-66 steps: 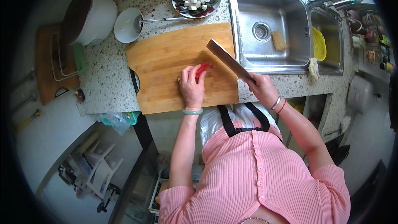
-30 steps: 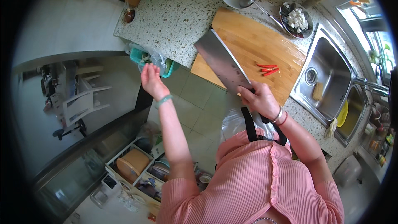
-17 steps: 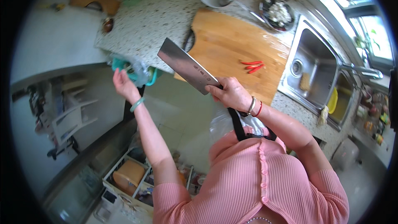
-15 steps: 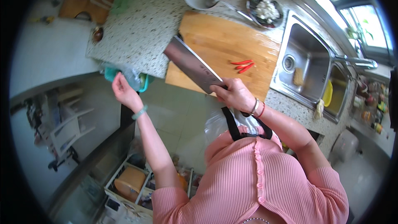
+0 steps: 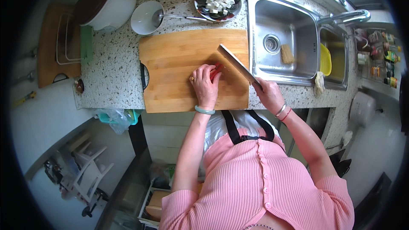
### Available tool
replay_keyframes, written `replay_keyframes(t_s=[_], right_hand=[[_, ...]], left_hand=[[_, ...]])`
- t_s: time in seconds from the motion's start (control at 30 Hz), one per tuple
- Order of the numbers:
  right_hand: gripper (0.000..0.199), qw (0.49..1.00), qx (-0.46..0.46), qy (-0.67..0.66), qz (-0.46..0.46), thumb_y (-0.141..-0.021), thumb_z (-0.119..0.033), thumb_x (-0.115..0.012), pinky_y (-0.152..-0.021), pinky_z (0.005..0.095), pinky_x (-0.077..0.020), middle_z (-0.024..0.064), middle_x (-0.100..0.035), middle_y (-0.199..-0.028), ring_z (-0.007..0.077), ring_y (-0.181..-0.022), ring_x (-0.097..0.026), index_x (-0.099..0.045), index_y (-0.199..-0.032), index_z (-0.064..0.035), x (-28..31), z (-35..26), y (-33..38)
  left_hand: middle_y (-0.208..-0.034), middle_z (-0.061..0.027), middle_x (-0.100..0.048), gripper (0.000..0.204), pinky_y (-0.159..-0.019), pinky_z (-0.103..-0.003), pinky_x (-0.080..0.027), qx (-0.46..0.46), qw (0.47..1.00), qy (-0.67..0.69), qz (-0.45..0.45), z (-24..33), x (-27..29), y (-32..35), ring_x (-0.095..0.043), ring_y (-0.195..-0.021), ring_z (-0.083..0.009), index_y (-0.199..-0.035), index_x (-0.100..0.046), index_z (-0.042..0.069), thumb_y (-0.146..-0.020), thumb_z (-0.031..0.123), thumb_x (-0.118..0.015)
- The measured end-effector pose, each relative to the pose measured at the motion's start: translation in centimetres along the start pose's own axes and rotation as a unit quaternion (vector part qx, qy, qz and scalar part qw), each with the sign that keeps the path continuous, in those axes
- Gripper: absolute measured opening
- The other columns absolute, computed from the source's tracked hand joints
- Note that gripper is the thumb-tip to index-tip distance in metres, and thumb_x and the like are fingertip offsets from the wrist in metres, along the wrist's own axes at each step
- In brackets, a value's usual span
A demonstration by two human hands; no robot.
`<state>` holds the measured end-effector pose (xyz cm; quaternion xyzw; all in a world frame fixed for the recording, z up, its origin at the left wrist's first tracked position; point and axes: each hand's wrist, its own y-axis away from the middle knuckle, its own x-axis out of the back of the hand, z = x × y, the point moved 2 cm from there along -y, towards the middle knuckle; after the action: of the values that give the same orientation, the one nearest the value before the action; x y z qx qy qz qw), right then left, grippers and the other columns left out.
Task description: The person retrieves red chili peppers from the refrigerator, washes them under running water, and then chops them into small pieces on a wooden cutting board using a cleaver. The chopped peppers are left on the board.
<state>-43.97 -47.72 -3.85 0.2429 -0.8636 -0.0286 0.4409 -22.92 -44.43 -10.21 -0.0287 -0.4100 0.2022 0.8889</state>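
Speckled worktop [image 5: 110,85] had a steel sink [image 5: 250,38] let in, with a wooden cutting board [image 5: 170,59] just left of it. Red chillies [image 5: 216,70] lay on the board, right of its middle, partly hidden by the left hand [image 5: 205,88]; its fingers were bent over and gripping them, presumably so they couldn't roll. Right hand [image 5: 269,96] had its fingers wrapped round the handle of a cleaver [image 5: 235,63], blade nearly edge-on, just right of the chillies (couldn't tell if it touched wood). Blade slant probably kept steel off the left knuckles. Bowl [image 5: 140,19], ladle [image 5: 183,17] resting in it, and plate [image 5: 199,10] of white cubes [image 5: 219,2] sat beyond the board, likely for elbow room.
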Motion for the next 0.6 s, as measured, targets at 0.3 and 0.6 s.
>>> replay_keyframes(t_s=[0.3, 0.6], right_hand=[[0.023, 0.998, 0.058, -0.011, 0.015, -0.091, -0.014, -0.057, -0.065, 0.046, -0.051, 0.0199, -0.065, -0.083, 0.0389, -0.073, -0.062, -0.06, -0.112, -0.0059, -0.5, 0.7, 0.2], [0.022, 0.997, 0.05, 0.037, -0.046, -0.091, -0.015, -0.056, -0.064, 0.0464, -0.0514, 0.0201, -0.065, -0.081, 0.0376, -0.072, -0.063, -0.061, -0.111, -0.0066, 1.0, -0.1, -0.3]], left_hand=[[-0.099, -0.007, -0.06, 0.022, -0.084, -0.041, -0.043, -0.014, 0.998, 0.037, 0.053, 0.0, -1.8, 0.5, -0.054, -0.094, -0.0276, -0.098, -0.066, 0.009, -0.078, 0.011, -0.074], [-0.09, -0.0058, -0.06, 0.012, -0.076, -0.038, -0.042, 0.009, 0.995, 0.024, 0.1, 0.0, -2.7, 0.3, -0.055, -0.087, -0.0258, -0.086, -0.068, 0.009, -0.077, 0.009, -0.075]])
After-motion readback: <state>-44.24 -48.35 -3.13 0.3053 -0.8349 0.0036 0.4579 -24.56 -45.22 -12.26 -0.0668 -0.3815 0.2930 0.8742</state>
